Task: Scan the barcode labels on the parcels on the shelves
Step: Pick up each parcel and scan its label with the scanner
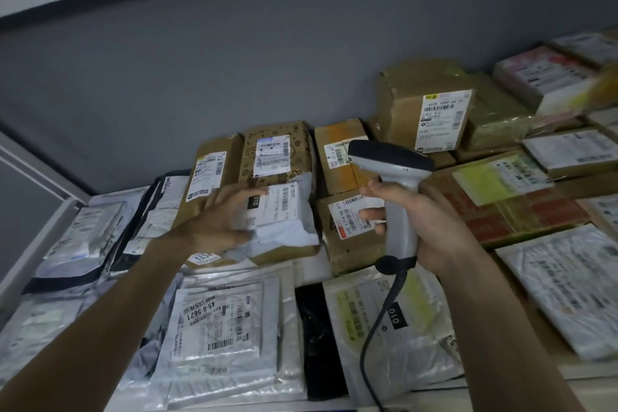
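- Broadly, parcels cover the shelf [501,375]: cardboard boxes far, flat mailers near.
- Steady the white poly parcel [284,211], mid-shelf atop a box; the left hand [217,221] rests spread-fingered on its left edge, gripping nothing.
- Right hand [418,224] has a closed grip around the scanner [398,191] handle; judging by its aim, tilt it left toward the parcel's barcode label [286,199].
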